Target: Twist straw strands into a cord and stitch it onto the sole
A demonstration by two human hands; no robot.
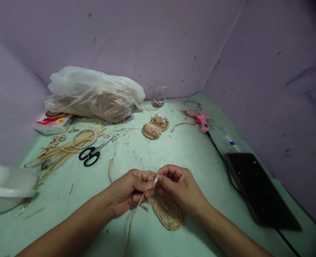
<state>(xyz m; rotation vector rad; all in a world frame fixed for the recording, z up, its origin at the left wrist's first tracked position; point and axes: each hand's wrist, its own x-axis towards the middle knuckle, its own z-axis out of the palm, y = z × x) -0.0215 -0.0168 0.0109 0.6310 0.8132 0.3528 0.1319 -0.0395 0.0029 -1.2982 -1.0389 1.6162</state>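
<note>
My left hand [129, 191] and my right hand [178, 187] meet at the table's near middle, fingers pinched together over a flat coiled straw mat [167, 212]. The left hand pinches a twisted straw cord [132, 221] that trails down toward me. Between the two thumbs shows a small white tip [155, 180]; I cannot make out what it is. The right hand's fingers curl around the mat's upper edge. Much of the mat lies hidden under both hands.
Black scissors [92, 154], a metal ring [84, 138] and loose straw [58, 151] lie left. A plastic bag of straw [93, 94] sits behind. Two coiled mats [155, 126], a pink glue gun [201, 120], a bead jar [158, 98], a dark phone [260, 189], a white bowl [8, 187].
</note>
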